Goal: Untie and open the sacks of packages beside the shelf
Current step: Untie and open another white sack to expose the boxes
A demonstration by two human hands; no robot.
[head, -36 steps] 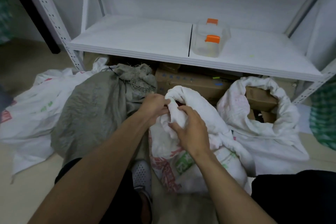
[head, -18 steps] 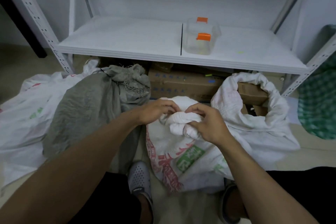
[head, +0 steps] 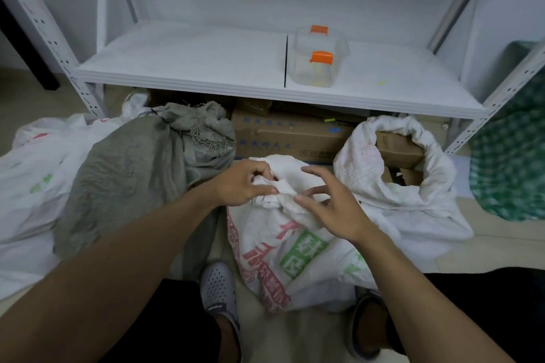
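While your left hand (head: pixel 241 183) pinches a fold of cloth at the knot (head: pixel 280 196) between thumb and forefinger, your right hand (head: pixel 336 212) is released, its fingers spread and loosely bent over the same knot with the thumb just touching it. That split makes sense: one hand anchors the twisted neck, and the other is free to find the next loop to pull.

The sack (head: pixel 295 253) you are working on, white with red and green print, stands on the floor between your feet, near the middle. Its neck points up toward you, where both hands reach it easily. The neck is bunched tight, so I judge it not yet open.

To its right, an open sack (head: pixel 418 191) slumps with its rim rolled down and shows a box (head: pixel 398 144) inside; I take that one as done. To the left, a grey sack (head: pixel 132 177) leans with its mouth gathered shut, so it is likely next.

All of them sit just in front of the shelf (head: pixel 182 68), which holds a clear tub (head: pixel 320 68) with orange lids.
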